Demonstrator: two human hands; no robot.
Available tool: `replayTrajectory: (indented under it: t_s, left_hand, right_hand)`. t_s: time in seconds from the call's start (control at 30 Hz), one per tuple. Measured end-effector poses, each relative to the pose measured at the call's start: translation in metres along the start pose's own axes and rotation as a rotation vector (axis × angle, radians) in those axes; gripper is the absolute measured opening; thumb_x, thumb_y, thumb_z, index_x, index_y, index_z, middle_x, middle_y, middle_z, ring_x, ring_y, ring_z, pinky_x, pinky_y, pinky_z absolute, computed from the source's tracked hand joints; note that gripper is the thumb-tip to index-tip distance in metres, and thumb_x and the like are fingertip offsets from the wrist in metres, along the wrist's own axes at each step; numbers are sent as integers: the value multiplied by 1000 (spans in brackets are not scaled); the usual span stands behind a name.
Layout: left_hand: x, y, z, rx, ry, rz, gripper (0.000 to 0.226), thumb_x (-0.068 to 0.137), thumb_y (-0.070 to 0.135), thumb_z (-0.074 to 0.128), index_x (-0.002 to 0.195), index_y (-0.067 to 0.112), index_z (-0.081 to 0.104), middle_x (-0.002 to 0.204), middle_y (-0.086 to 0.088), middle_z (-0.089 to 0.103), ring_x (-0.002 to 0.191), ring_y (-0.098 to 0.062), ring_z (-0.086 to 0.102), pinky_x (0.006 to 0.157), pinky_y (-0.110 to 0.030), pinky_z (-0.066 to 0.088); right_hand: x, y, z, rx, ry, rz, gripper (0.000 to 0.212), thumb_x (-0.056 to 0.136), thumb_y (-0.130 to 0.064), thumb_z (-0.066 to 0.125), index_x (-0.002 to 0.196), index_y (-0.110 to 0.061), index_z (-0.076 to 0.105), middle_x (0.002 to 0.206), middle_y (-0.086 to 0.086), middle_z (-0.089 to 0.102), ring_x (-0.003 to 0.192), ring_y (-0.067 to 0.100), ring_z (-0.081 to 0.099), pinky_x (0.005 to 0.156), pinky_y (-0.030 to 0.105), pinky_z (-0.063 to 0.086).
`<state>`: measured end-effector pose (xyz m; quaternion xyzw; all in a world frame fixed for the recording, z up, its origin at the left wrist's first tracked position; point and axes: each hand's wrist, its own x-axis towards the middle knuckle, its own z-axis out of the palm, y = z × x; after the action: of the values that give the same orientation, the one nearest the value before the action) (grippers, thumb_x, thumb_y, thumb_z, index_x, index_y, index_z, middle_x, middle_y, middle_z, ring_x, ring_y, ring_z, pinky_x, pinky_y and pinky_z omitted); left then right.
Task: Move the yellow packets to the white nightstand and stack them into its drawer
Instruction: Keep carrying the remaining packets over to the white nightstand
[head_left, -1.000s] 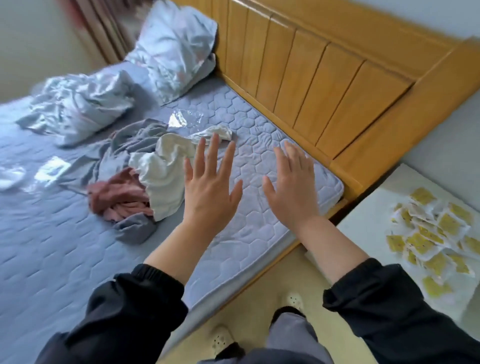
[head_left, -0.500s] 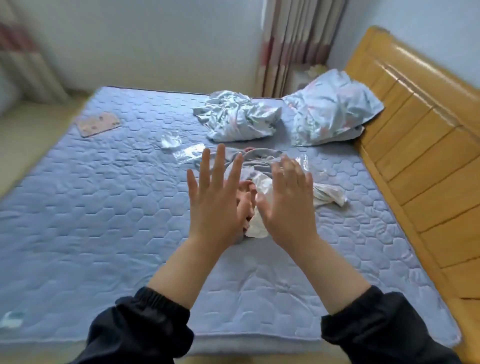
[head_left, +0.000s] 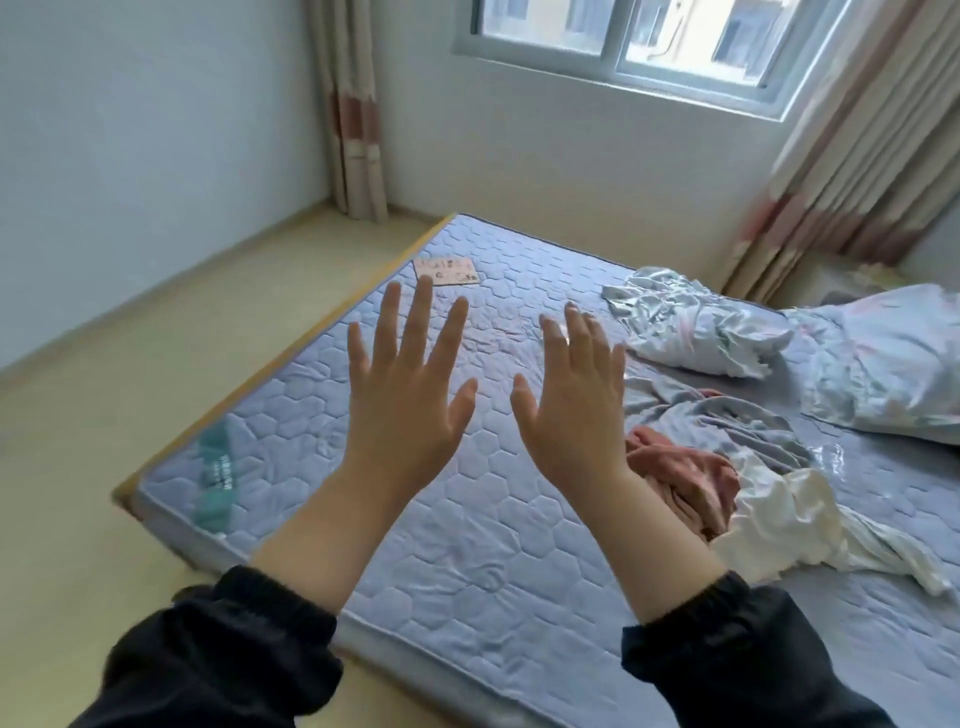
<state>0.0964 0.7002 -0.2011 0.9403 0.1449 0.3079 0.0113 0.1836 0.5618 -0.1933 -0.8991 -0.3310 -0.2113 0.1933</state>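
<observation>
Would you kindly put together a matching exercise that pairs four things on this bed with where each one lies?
Things
1. small pink printed card
2. teal label strip
3. crumpled pink cloth
4. pale floral pillow

Places
A. at the right edge of the view
B. by the far corner of the quilted blue mattress, beyond the left hand
C. by the near left corner of the mattress
D. just right of the right hand and its wrist, against a crumpled white cloth

Pairs: 1-B, 2-C, 3-D, 4-A
</observation>
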Motion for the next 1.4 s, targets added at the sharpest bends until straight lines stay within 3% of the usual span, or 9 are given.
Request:
replayTrajectory:
  t_s: [0.27, 0.53, 0.83, 1.07, 1.4]
  left_hand:
    - [-1, -204, -62, 116, 4, -95, 65, 89, 42, 36, 149, 19, 24, 157, -15, 22, 145, -37, 18, 108, -65, 18]
    - [58, -351, -37, 145, 39, -161, 65, 89, 41, 35, 149, 19, 24, 158, -15, 20, 145, -37, 17, 108, -65, 19]
    - [187, -523, 28, 157, -26, -58, 65, 90, 41, 32, 150, 19, 18, 158, -15, 18, 145, -37, 15, 107, -65, 20]
    - [257, -624, 82, 34, -70, 16, 65, 90, 41, 35, 149, 20, 18, 159, -14, 17, 146, -36, 13, 108, -64, 18]
    - [371, -849, 151, -87, -80, 233, 68, 90, 46, 34, 151, 22, 16, 160, -12, 12, 146, -36, 10, 109, -64, 13]
  right_hand:
    - [71, -198, 61, 101, -18, -116, 60, 91, -30, 53, 144, -9, 34, 155, 14, 24, 144, 33, 17, 116, 52, 8]
    - [171, -307, 152, 149, 61, -151, 58, 86, -32, 47, 138, -8, 41, 150, 18, 33, 139, 36, 26, 113, 55, 20]
    - [325, -389, 272, 160, 87, -33, 58, 89, -27, 55, 141, -8, 39, 152, 17, 29, 141, 34, 23, 114, 52, 18]
    - [406, -440, 343, 66, 83, 43, 56, 88, -27, 56, 139, -8, 42, 150, 17, 34, 139, 35, 28, 113, 50, 21]
    - [549, -571, 481, -106, 175, 197, 58, 83, -34, 41, 134, -7, 45, 143, 18, 42, 133, 33, 34, 107, 54, 35]
